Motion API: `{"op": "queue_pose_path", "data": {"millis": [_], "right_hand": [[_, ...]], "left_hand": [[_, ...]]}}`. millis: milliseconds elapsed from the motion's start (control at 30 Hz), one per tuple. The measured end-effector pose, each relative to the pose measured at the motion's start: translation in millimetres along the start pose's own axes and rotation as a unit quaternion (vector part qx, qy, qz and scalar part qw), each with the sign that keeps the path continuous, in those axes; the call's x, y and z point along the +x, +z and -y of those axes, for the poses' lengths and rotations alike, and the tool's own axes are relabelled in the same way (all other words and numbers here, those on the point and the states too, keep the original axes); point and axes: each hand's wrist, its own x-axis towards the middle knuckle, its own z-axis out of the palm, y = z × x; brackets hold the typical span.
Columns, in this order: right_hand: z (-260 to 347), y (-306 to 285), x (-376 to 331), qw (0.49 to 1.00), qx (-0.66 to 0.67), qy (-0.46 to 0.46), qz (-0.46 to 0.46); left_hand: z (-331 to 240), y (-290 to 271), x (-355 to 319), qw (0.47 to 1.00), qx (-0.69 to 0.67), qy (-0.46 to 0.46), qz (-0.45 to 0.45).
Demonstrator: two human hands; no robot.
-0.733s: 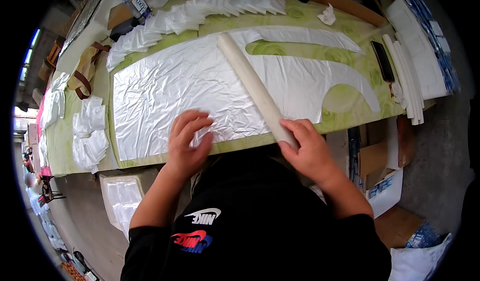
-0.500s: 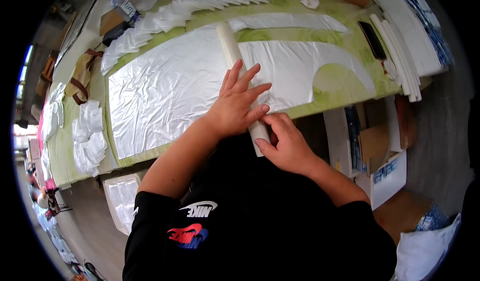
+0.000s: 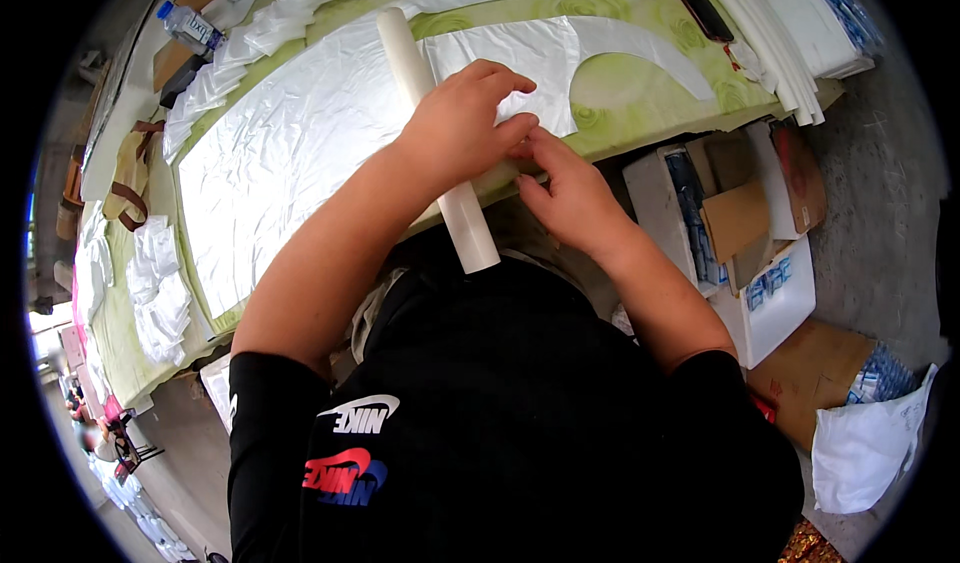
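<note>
A pale, slim roll [image 3: 466,231], tube-like, lies at a slant across the near edge of the table, its lower end sticking out toward my body. On top of its middle is my left hand [image 3: 462,113], fingers bent, with a gap between thumb and index finger. My right hand [image 3: 578,203] is just right of the roll, thumb and index finger apart. Its index fingertip meets the left thumb; anything thin between them is too small to make out. Silvery white plastic sheet [image 3: 290,178] spreads left of the roll, and another piece [image 3: 530,58] lies to its right.
Stacked clear bags [image 3: 285,23] line the far left side. A bottle [image 3: 190,29] and a phone [image 3: 697,7] lie on the green cloth [image 3: 630,83]. White tubes [image 3: 770,48] rest at the right edge. Below stand foam boxes [image 3: 780,308] and a carton [image 3: 810,373].
My left hand has gone from spread to bent fingers. My right hand has left the roll's lower end and moved right and up. The whole view has shifted.
</note>
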Motion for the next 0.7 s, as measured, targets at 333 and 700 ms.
{"op": "queue_pose_path", "data": {"millis": [333, 700], "right_hand": [[-31.9, -4.2, -38.4, 0.982, 0.137, -0.012, -0.128], [-11.2, -36.0, 20.6, 0.985, -0.057, -0.113, -0.118]], "left_hand": [[4.8, 24.3, 46.2, 0.980, 0.074, -0.102, 0.152], [24.7, 3.8, 33.6, 0.982, -0.083, -0.166, 0.041]]}}
